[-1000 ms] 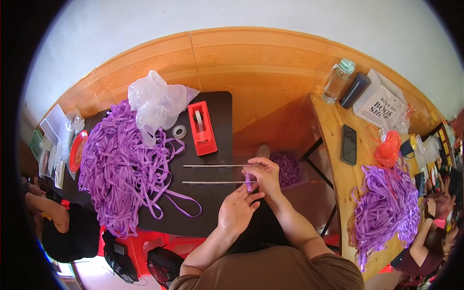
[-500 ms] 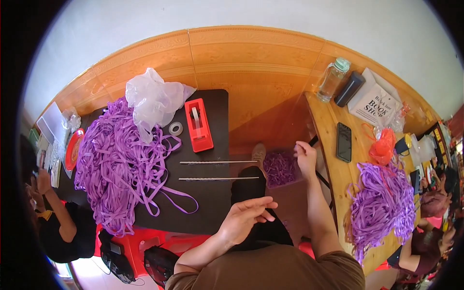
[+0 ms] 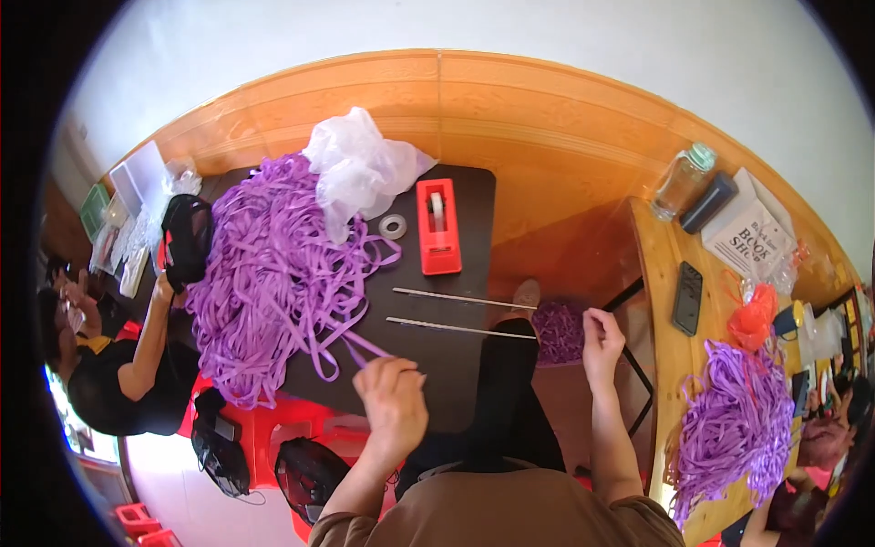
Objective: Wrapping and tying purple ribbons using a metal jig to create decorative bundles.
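A large heap of purple ribbon (image 3: 273, 283) covers the left part of the black table (image 3: 447, 374). My left hand (image 3: 392, 401) is at the heap's near right side, fingers curled onto a ribbon loop at its edge. Further right, beside the table, my right hand (image 3: 603, 351) is raised with its fingertips pressed together; whatever they hold, if anything, does not show. Two thin pale rods (image 3: 465, 297) lie parallel, their right ends past the table edge. Below them on the floor, by my shoe, sits a container of purple ribbon pieces (image 3: 558, 328).
Behind the heap lie a white plastic bag (image 3: 360, 159), a tape roll (image 3: 392, 226) and a red tape dispenser (image 3: 439, 246). The wooden table (image 3: 652, 283) at right bears a phone (image 3: 687, 299), bottles and more purple ribbon (image 3: 734, 419). Another person (image 3: 137, 383) sits at far left.
My left hand has moved left and forward onto the ribbon loop. My right hand has come slightly nearer. The whole view has shifted; the person at left now has a black bag in hand.
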### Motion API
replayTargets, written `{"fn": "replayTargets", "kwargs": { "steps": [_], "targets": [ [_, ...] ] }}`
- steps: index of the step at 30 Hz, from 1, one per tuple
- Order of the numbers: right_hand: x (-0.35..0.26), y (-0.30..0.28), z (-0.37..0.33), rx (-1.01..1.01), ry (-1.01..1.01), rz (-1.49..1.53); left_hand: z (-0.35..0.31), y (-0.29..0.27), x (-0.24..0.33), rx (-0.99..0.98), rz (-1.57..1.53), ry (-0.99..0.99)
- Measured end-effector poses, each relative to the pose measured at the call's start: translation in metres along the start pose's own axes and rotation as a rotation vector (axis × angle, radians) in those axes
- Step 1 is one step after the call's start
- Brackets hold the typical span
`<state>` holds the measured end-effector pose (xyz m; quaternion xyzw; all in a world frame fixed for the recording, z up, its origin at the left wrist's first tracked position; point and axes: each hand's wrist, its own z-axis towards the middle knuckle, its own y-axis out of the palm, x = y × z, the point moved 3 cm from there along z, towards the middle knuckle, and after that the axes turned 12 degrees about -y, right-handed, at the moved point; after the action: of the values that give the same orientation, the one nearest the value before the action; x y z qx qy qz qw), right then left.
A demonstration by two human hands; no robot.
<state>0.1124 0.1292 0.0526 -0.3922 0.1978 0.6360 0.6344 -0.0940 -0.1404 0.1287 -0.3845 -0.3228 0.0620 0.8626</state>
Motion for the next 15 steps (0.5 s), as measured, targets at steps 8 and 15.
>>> {"fn": "replayTargets", "kwargs": {
  "steps": [8,15],
  "targets": [
    [-0.165,0.068,-0.003,-0.692,-0.646,0.144,0.016,0.001,0.026,0.01,-0.017,0.054],
    [-0.183,0.073,-0.005,-0.719,-0.762,0.121,0.043,-0.045,-0.018,0.041,0.214,0.071]
  ]
}}
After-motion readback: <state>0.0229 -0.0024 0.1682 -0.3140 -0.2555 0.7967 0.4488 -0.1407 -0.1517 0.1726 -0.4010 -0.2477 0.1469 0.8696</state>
